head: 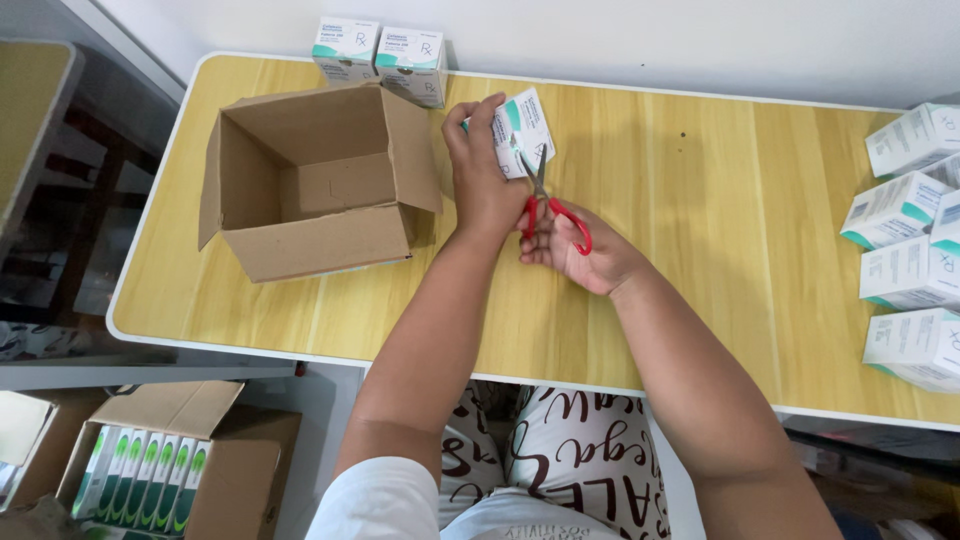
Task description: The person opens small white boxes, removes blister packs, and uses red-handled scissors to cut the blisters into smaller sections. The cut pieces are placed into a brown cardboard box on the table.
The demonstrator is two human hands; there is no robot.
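Head view: my left hand (482, 170) grips the small white-and-teal carton (524, 125), fingers closed around it, while my right hand (572, 250) points the red-handled scissors (545, 200) up at it.

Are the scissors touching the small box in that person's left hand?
Touching. The head view shows the scissors blades laid against the small box, which the left hand grips; the right hand holds the red handles.

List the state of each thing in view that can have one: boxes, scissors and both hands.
Brown cardboard box: open, flaps up, tipped on its side, looks empty.
Small white-and-teal carton: closed, held above the table.
Red-handled scissors: blades at the carton.
Left hand: gripping the carton.
Right hand: fingers in the scissor handles.
Cartons at right edge: closed, lying flat.
Floor box: open, packed with cartons.
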